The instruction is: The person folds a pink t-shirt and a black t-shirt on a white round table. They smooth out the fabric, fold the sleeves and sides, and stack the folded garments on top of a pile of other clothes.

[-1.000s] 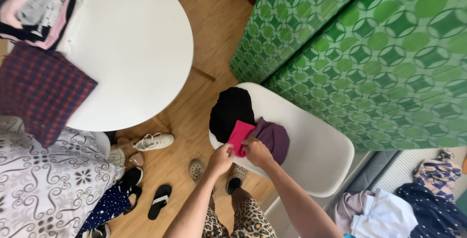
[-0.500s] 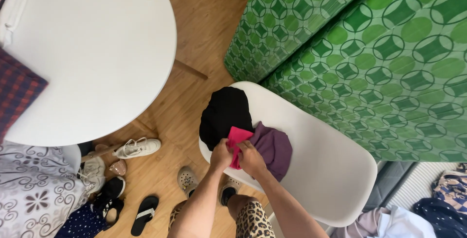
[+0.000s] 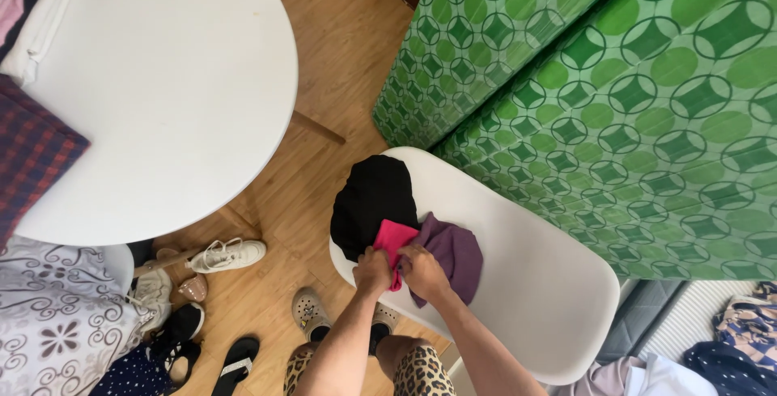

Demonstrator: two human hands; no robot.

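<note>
Hands at lower centre of frame, both closed on pink cloth (image 3: 394, 242). Left hand (image 3: 372, 270) pinching its lower left edge, right hand (image 3: 421, 270) pinching just beside it on the right; fingers curled tight, fabric bunched between the two. Cannot tell how much cloth sits inside either fist.

Pink cloth lying on near edge of white moulded chair seat (image 3: 534, 283), centre frame, extending up and away from the grip. Overlapping black garment (image 3: 372, 202) on its upper left and touching purple garment (image 3: 453, 254) on its right.

Handling, as a judgement: light, limp, no stiffness, will drape and fold under own weight; not fragile, not slippery. Best held at edge or corner with a pinch, two points apart to keep it flat. Could drag neighbouring garments along if lifted carelessly.

Surroundings: round white table (image 3: 162, 96) upper left, plaid cushion (image 3: 32, 153) at far left edge. Green patterned fabric (image 3: 607, 80) filling upper right. Wood floor (image 3: 324, 56) between. White sneaker (image 3: 227, 254), sandals and other shoes lower left.
</note>
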